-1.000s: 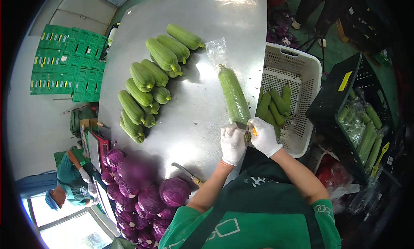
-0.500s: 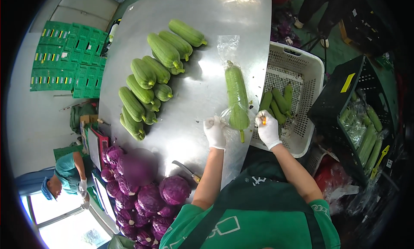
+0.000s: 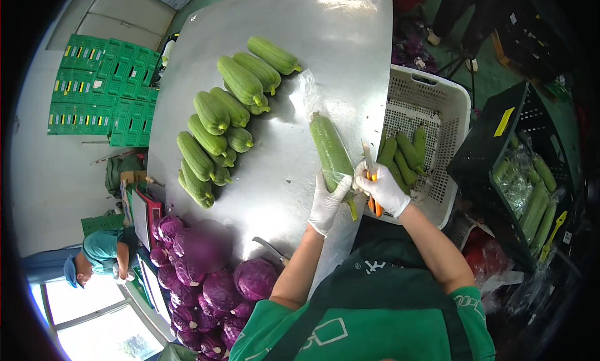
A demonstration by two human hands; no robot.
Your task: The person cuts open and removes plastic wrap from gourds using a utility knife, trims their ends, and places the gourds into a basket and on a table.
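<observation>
A long green gourd [image 3: 331, 146], like a luffa, lies aslant on the metal table [image 3: 275, 161] in a clear plastic bag [image 3: 307, 89], whose loose end reaches past its far tip. My left hand [image 3: 326, 205], in a white glove, is closed around the near end of the gourd and its bag. The gourd's stem [image 3: 353, 210] sticks out toward me. Beside it, my gloved right hand [image 3: 384, 190] grips orange-handled scissors [image 3: 374, 205], blades pointing away from me. Its fingertips meet the bag's edge next to the left hand.
Several unbagged gourds [image 3: 240, 80] lie in a slanting row at left. Purple cabbages [image 3: 219, 290] and a curved knife [image 3: 269, 247] are at near left. A white crate [image 3: 459, 142] with green gourds stands right; a dark crate [image 3: 481, 142] holds bagged ones. A co-worker [image 3: 100, 255] bends at far left.
The gourd has tilted, its far end swinging left. My left hand has moved right onto its near end; my right hand has come in to the bag, the scissors now plainly showing.
</observation>
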